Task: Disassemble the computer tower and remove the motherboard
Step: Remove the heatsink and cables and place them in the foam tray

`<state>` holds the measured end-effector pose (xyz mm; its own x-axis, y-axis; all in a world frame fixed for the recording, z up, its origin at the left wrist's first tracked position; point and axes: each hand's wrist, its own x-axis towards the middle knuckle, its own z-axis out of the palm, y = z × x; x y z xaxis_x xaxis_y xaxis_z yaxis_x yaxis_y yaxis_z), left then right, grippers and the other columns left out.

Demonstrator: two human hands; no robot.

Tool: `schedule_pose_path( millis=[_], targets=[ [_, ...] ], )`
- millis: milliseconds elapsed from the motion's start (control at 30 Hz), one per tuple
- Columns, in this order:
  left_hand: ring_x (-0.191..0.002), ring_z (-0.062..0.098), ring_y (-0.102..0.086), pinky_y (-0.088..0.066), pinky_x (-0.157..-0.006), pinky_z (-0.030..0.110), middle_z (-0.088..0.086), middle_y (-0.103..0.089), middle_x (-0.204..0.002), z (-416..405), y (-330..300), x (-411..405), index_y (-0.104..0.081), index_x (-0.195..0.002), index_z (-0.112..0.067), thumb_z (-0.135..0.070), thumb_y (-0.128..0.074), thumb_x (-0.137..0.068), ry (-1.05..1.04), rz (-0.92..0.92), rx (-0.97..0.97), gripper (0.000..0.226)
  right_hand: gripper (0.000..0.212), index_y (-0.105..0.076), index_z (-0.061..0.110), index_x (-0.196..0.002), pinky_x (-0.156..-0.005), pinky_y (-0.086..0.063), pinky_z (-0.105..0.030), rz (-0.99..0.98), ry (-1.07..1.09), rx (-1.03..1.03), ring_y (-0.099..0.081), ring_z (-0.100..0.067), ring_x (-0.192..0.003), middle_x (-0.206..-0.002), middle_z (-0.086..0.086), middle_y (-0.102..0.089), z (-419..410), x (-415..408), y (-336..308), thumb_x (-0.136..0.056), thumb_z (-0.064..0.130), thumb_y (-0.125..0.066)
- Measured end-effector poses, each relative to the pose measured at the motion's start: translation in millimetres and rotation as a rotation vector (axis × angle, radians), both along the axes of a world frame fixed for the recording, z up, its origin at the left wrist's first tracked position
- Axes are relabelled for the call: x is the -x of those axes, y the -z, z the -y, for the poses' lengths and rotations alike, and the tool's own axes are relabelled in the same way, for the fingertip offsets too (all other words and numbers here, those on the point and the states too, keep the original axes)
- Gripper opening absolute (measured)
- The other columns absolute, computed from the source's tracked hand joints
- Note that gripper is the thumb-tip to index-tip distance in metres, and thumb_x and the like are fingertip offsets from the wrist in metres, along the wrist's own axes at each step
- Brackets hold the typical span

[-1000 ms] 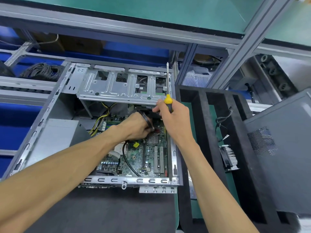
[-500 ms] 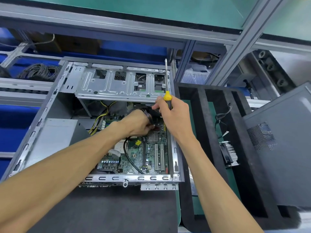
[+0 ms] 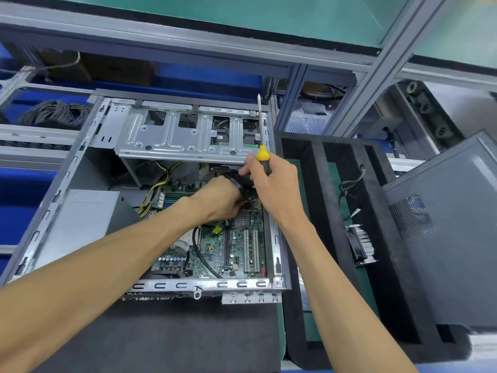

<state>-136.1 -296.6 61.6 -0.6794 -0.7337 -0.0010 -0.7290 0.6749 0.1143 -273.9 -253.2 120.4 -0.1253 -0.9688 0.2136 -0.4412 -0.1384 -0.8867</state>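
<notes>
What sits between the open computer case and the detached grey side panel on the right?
In the head view, a black foam tray lies between the computer case and the side panel; a finned heatsink with its cable rests in it.

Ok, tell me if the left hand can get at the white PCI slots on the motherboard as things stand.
Probably yes. The white PCI slots lie uncovered near the case's open side, just below the left hand, which grips something dark. Only the black cable curves nearby, beside them.

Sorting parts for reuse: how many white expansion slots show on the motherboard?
2. The white slots stand side by side near the right edge of the motherboard, below the small heatsink. The hands cover the board's upper middle, so more may be hidden.
</notes>
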Motion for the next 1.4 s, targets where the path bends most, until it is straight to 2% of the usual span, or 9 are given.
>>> schedule_pose_path(
  millis=[133,367,567,700,800,933,1067,1300,1400],
  targets=[
    [-0.087,0.036,-0.064,-0.039,-0.063,0.034,0.013,-0.066,-0.107,-3,-3,17,-0.060,-0.115,-0.010,-0.016,-0.054,-0.087,-0.017,0.107,0.014,0.029,0.033,-0.074,0.011,-0.077,-0.062,-0.039,-0.007,-0.033,0.001,0.003,-0.062,0.002,-0.069,-0.057,0.030,-0.058,1,-1,-1,-0.100,0.027,-0.058],
    [-0.090,0.037,-0.063,-0.045,-0.072,0.036,0.015,-0.070,-0.101,2,4,-7,-0.066,-0.109,-0.010,-0.032,-0.052,-0.095,-0.005,-0.060,0.015,0.029,0.034,-0.074,0.016,-0.074,-0.061,-0.045,-0.029,-0.010,-0.001,-0.013,-0.060,-0.019,-0.063,-0.064,-0.003,-0.067,-2,0,-3,-0.100,0.030,-0.057],
    [-0.091,0.036,-0.064,-0.050,-0.075,0.038,0.014,-0.070,-0.103,5,1,-1,-0.065,-0.110,-0.009,-0.036,-0.047,-0.097,-0.032,0.084,0.019,0.035,0.033,-0.074,0.015,-0.075,-0.059,-0.043,-0.022,-0.001,0.011,-0.019,-0.060,-0.014,-0.064,-0.064,0.004,-0.067,-1,0,-2,-0.100,0.029,-0.058],
    [-0.087,0.036,-0.065,-0.050,-0.071,0.040,0.013,-0.067,-0.104,0,-1,7,-0.063,-0.112,-0.010,-0.027,-0.049,-0.093,0.000,0.099,0.057,0.029,0.033,-0.075,0.013,-0.075,-0.061,-0.043,-0.016,-0.010,0.023,-0.030,-0.062,-0.007,-0.067,-0.061,0.018,-0.064,2,0,0,-0.100,0.028,-0.059],
    [-0.088,0.037,-0.065,-0.052,-0.073,0.040,0.015,-0.068,-0.101,1,0,1,-0.067,-0.106,-0.009,-0.033,-0.050,-0.094,-0.015,0.072,0.055,0.031,0.033,-0.075,0.015,-0.074,-0.058,-0.042,-0.017,-0.013,0.020,-0.015,-0.060,-0.011,-0.064,-0.062,0.011,-0.065,1,0,0,-0.099,0.028,-0.059],
    [-0.075,0.038,-0.064,-0.046,-0.065,0.036,0.016,-0.071,-0.082,1,5,-10,-0.070,-0.086,-0.008,-0.036,-0.058,-0.094,-0.042,-0.093,0.013,0.032,0.033,-0.074,0.016,-0.074,-0.062,-0.047,-0.028,-0.007,0.009,-0.011,-0.061,-0.018,-0.063,-0.064,-0.002,-0.067,-1,0,-2,-0.100,0.029,-0.058],
    [-0.076,0.033,-0.066,-0.051,-0.068,0.034,0.012,-0.074,-0.083,3,6,-14,-0.076,-0.088,-0.012,-0.042,-0.057,-0.094,-0.075,-0.090,-0.024,0.036,0.033,-0.074,0.016,-0.074,-0.065,-0.047,-0.032,0.008,0.008,-0.017,-0.062,-0.024,-0.066,-0.064,-0.008,-0.066,-1,0,-2,-0.100,0.030,-0.057],
    [-0.063,0.036,-0.063,-0.041,-0.057,0.033,0.014,-0.069,-0.072,-1,4,-6,-0.066,-0.069,-0.012,-0.040,-0.060,-0.091,-0.157,-0.112,0.010,0.037,0.033,-0.074,0.012,-0.076,-0.065,-0.048,-0.027,0.026,0.004,-0.017,-0.066,-0.020,-0.069,-0.062,0.008,-0.066,1,1,-1,-0.100,0.028,-0.058],
    [-0.071,0.035,-0.064,-0.039,-0.058,0.032,0.011,-0.070,-0.079,-3,5,-3,-0.070,-0.078,-0.012,-0.045,-0.055,-0.092,-0.211,-0.083,-0.021,0.039,0.033,-0.074,0.010,-0.076,-0.061,-0.045,-0.018,0.014,0.004,-0.006,-0.066,-0.015,-0.069,-0.059,0.021,-0.063,2,1,1,-0.100,0.028,-0.058]
  ],
)
